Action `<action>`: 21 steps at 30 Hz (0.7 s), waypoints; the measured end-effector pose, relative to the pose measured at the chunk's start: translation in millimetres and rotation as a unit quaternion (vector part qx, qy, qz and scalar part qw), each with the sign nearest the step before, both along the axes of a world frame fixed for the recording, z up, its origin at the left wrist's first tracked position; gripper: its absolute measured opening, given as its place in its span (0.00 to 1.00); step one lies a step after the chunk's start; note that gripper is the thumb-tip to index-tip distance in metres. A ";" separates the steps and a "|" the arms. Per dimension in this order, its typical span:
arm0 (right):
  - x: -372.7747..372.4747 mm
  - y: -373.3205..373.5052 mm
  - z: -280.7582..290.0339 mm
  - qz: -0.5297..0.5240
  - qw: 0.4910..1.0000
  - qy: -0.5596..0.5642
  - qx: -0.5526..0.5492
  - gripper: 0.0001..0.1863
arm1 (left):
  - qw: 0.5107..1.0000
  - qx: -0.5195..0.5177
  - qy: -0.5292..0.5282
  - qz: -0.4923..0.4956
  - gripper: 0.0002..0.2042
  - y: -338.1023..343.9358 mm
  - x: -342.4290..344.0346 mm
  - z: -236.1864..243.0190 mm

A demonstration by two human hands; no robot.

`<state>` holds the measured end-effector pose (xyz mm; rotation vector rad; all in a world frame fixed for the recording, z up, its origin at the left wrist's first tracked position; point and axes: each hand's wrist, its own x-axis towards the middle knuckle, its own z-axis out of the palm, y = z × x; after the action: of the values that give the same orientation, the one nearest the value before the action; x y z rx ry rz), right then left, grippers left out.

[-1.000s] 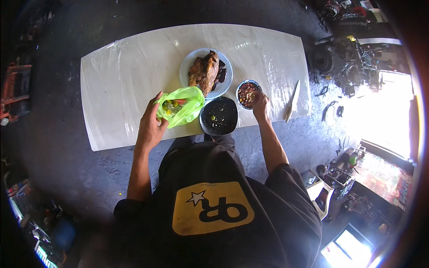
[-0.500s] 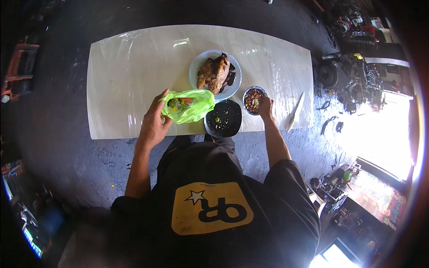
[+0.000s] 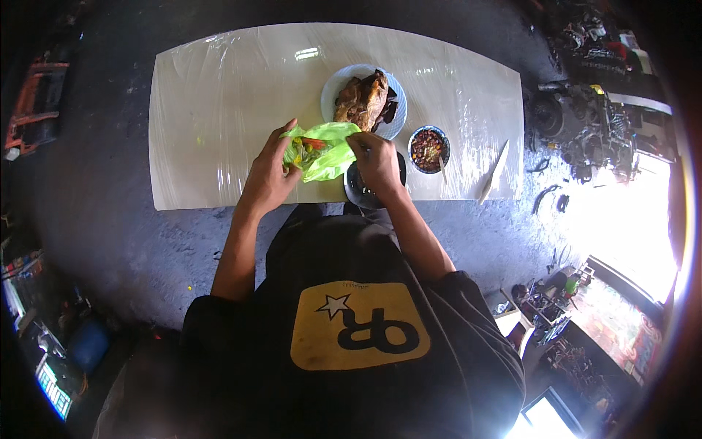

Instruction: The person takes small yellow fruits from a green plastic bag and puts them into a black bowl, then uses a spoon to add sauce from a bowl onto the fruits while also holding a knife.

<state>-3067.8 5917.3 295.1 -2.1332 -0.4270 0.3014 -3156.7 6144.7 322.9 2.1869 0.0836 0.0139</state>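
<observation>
Before me, above the near side of the table, is a thin bright green plastic bag (image 3: pixel 338 158) with its mouth open, showing red and greenish vegetable pieces inside. My left hand (image 3: pixel 272 175) is closed around the bag's left side. The bag's right edge is pinched in the fingers of my right hand (image 3: pixel 377 165). Under my right hand sits a black bowl (image 3: pixel 357 192), partly hidden by that hand and the bag. Just behind is a pale blue plate (image 3: pixel 330 91) bearing a browned roasted piece of meat (image 3: pixel 361 101) and darker pieces.
To the right stands a small blue-rimmed bowl (image 3: pixel 429 149) of chopped red and dark relish, a utensil handle leaning out. A white knife (image 3: pixel 496 173) lies near the right end of the plastic-covered table (image 3: pixel 219 132). An engine-like machine (image 3: pixel 574 124) is on the floor beyond.
My right hand has left the small relish bowl, moved left and taken hold of the bag's right edge. A utensil handle now shows in that bowl. The view has shifted slightly.
</observation>
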 end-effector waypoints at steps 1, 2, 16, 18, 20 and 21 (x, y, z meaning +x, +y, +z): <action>-3.1 -8.9 -3.4 -0.048 0.998 0.022 -0.041 0.11 | 1.000 -0.011 0.009 0.008 0.36 0.1 -2.0 1.8; -5.7 -17.9 -8.7 -0.093 0.992 0.043 -0.079 0.11 | 1.000 -0.019 0.017 0.019 0.36 2.1 -5.3 4.1; -69.5 -91.2 -160.2 0.015 0.963 0.010 -0.271 0.11 | 0.999 0.012 0.042 0.017 0.36 11.1 -13.5 5.6; -57.4 -98.5 -148.2 -0.037 0.975 0.013 -0.219 0.12 | 0.998 0.012 0.050 0.020 0.36 10.7 -14.2 2.4; -41.9 -128.1 -144.8 -0.110 0.987 0.054 -0.107 0.11 | 1.000 0.013 0.011 0.014 0.36 9.3 -13.1 -2.3; -29.6 -131.3 -128.7 -0.100 0.991 0.028 -0.087 0.10 | 1.000 0.016 0.014 0.021 0.36 11.4 -17.9 -3.7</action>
<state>-3097.5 5785.9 166.4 -2.3115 -0.1560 0.2908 -3174.6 6156.2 319.2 2.2173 0.1458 0.0094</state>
